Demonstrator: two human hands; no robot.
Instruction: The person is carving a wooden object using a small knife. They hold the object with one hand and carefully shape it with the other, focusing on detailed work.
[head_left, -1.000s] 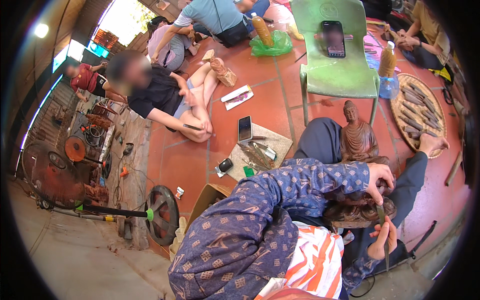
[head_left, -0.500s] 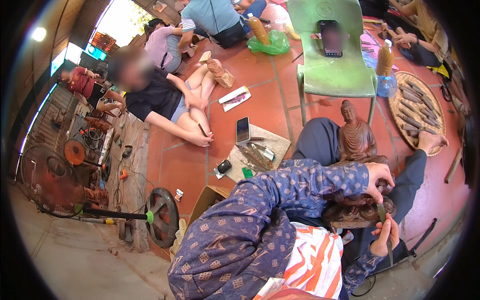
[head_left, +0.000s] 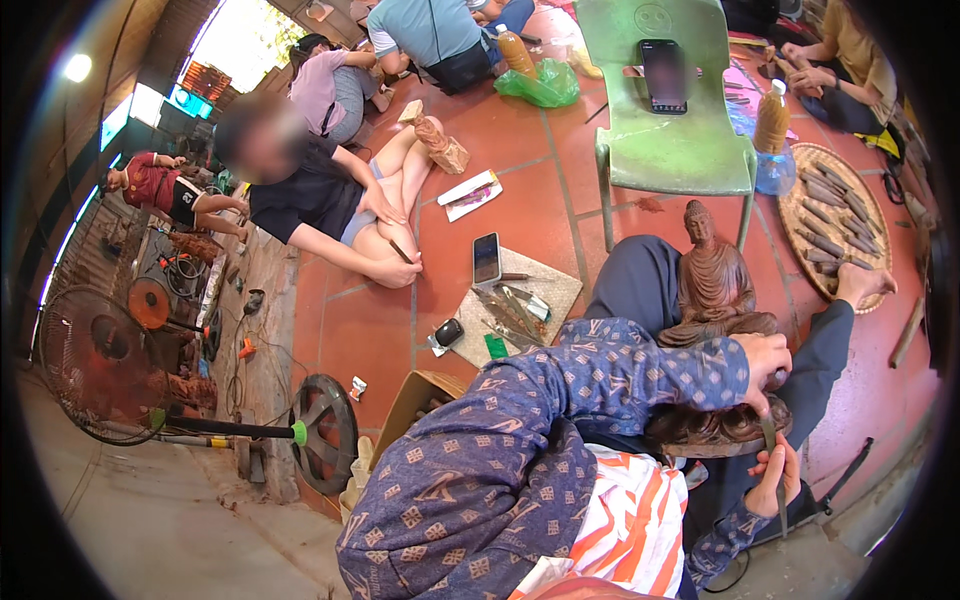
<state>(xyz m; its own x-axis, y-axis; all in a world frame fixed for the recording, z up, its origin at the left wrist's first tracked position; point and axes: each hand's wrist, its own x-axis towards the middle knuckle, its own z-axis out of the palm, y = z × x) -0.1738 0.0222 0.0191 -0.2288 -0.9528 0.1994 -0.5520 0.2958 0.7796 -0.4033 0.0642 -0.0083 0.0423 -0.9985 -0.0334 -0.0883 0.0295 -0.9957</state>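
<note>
The carved wooden statue (head_left: 712,290), a seated figure on a dark round base (head_left: 715,428), rests in the person's lap, against the dark trousers. The left hand (head_left: 765,362) comes across from a long patterned sleeve and lies curled over the top edge of the base, fingers bent down on the wood. Just below it the right hand (head_left: 775,478) is closed around a thin chisel (head_left: 770,440), whose blade stands upright against the rim of the base.

On the red tiled floor ahead lies a square mat (head_left: 520,300) with a phone (head_left: 487,258) at its near-left corner and a few small tools strewn on it. A green plastic chair (head_left: 665,110) stands beyond, a second phone (head_left: 663,75) leaning on its seat. To the right a round woven tray (head_left: 795,215) carries many more chisels, and a bottle (head_left: 771,118) stands at its far edge. Another person (head_left: 320,190) sits on the floor to the left with legs stretched out. A fan (head_left: 95,365) stands at the far left.
</note>
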